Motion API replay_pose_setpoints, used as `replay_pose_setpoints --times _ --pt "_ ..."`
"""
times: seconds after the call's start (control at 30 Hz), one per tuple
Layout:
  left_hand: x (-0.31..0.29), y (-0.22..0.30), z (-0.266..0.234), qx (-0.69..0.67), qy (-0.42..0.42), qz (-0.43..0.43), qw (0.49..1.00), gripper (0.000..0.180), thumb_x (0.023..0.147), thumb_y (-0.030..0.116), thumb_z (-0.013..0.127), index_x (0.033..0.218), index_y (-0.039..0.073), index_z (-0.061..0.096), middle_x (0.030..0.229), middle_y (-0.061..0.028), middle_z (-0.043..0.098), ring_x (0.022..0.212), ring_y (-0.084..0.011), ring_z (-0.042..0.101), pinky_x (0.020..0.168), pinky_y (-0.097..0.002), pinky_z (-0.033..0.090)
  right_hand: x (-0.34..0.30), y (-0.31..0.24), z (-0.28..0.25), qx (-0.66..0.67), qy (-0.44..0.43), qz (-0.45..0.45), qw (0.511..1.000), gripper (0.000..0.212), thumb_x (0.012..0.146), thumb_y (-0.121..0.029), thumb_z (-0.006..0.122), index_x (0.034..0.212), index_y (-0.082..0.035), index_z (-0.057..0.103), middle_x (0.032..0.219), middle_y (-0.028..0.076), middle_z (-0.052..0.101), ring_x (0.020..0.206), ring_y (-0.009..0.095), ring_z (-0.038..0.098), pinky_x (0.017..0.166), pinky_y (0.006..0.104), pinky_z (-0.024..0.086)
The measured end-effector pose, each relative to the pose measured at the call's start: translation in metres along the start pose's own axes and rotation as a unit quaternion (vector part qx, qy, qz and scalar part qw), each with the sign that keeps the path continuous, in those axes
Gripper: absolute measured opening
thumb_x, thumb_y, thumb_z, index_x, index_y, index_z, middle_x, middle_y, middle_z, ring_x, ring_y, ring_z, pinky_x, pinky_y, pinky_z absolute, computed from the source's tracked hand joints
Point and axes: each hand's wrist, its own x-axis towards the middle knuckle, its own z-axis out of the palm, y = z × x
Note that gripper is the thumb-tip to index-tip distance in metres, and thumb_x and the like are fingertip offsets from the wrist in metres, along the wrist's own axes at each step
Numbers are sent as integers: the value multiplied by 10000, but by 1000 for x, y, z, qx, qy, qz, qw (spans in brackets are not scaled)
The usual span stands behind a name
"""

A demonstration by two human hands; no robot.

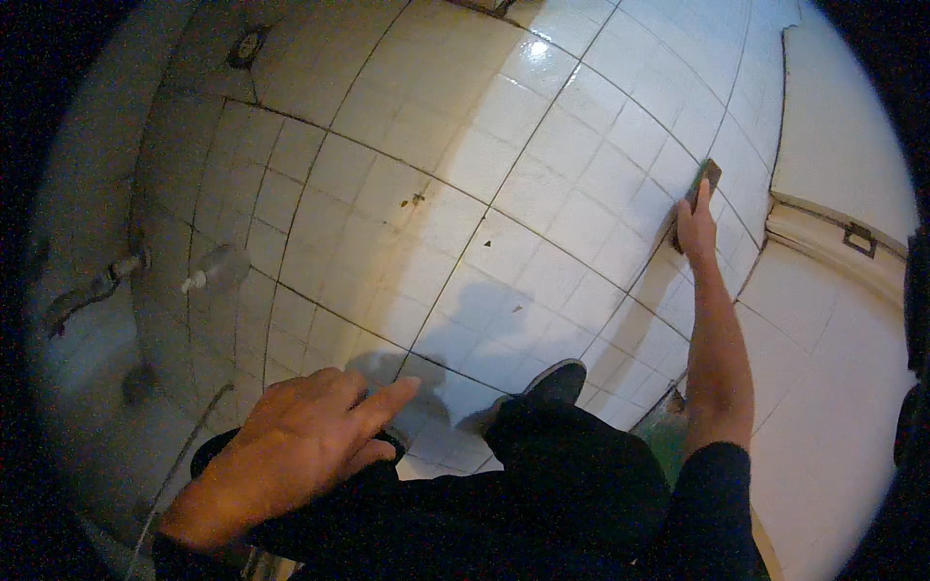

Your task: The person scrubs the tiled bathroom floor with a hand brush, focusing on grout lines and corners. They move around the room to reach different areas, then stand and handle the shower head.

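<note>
My right hand [697, 230] reaches far out to the right, fingers wrapped round a flat brown and green scrubbing brush [712, 176]. The brush rests on the white tiled floor [552, 203], close to the right-hand edge of the tiles; its underside is hidden by the hand. Near the lower left, my left hand [310, 436] hovers over my dark-clothed leg, index finger stretched out and the others loosely bent. Nothing shows in it.
Left of me are a wall tap [111, 276], a clear bottle with a white top [223, 269] and a thin hose [184, 450]. A floor drain [249, 46] lies far left. My shoe [559, 381] stands on the tiles beside a green object [666, 438]. A pale panel with a latch [859, 239] borders the right.
</note>
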Motion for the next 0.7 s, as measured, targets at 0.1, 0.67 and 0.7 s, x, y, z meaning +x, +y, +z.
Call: replay_pose_setpoints --times 0.1,0.67,0.7 --pt "-4 -1 7 -4 0 -17 1000 628 843 307 778 1412 163 555 1030 -145 641 893 -376 646 750 -472 545 -96 5 35 29 -82 29 996 792 1010 -266 542 1645 -273 69 1158 293 685 800 469 692 705 528 553" --pt "14 -4 11 4 -1 29 1000 631 873 306 756 1440 152 527 989 -156 623 896 -389 629 753 -487 529 -89 -46 26 -66 -69 -79 992 734 1010 -280 539 1631 -381 159 935 249 715 798 442 694 722 518 537" --pt "14 -1 9 17 11 31 999 628 863 304 761 1427 145 535 966 -142 606 875 -368 623 734 -470 526 -71 -66 24 -77 -67 -91 991 737 1005 -277 537 1627 -394 161 941 245 716 807 441 695 728 516 537"
